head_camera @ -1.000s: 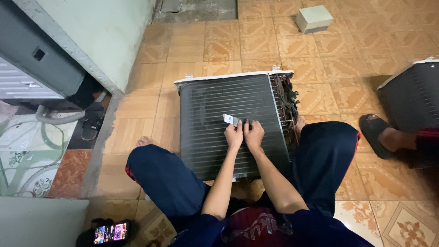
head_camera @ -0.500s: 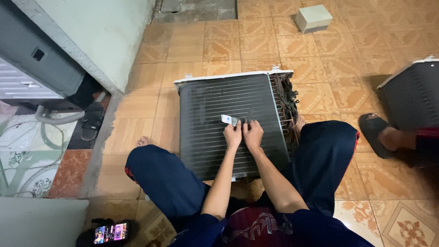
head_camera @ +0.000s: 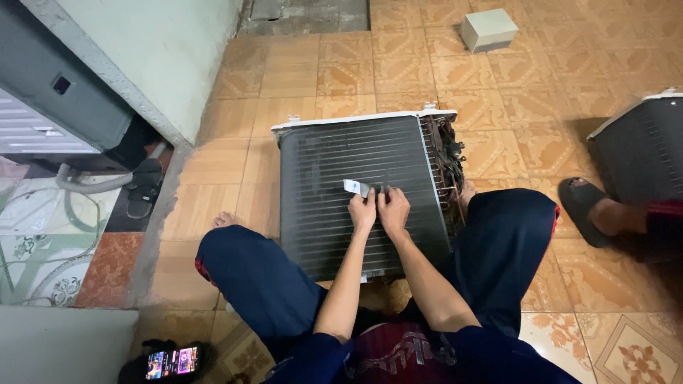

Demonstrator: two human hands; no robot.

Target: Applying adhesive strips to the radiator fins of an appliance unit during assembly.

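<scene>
Person sits on the tiled floor (head_camera: 341, 78) with legs spread, a dark finned coil unit (head_camera: 334, 199) lying flat between the knees. Both hands are on its fin face, side by side and touching, right of the panel's centre. Left hand (head_camera: 362, 212): fingers curled closed around a small flat pale tool (head_camera: 353, 187) (looks like a fin comb, hard to be sure) whose free end sticks out to the left, lying against the fins. Right hand (head_camera: 393, 210): fingers bent and pressed onto the fins just beside the left hand; cannot tell whether they grip anything, maybe a thin dark piece at the fingertips. White frame edge runs along the unit's far side; tangled copper tubing (head_camera: 446, 153) sits at its right end.

Around: small white box (head_camera: 488, 29) on the floor far off, top right. Second dark finned unit (head_camera: 640, 149) at right edge, with another person's foot in a black sandal (head_camera: 582, 208) next to it. A phone (head_camera: 171, 361) with lit screen lies bottom left by the person's leg. Grey appliance (head_camera: 57, 107) and a hose (head_camera: 92, 183) at left, beyond a pale wall (head_camera: 163, 50).
</scene>
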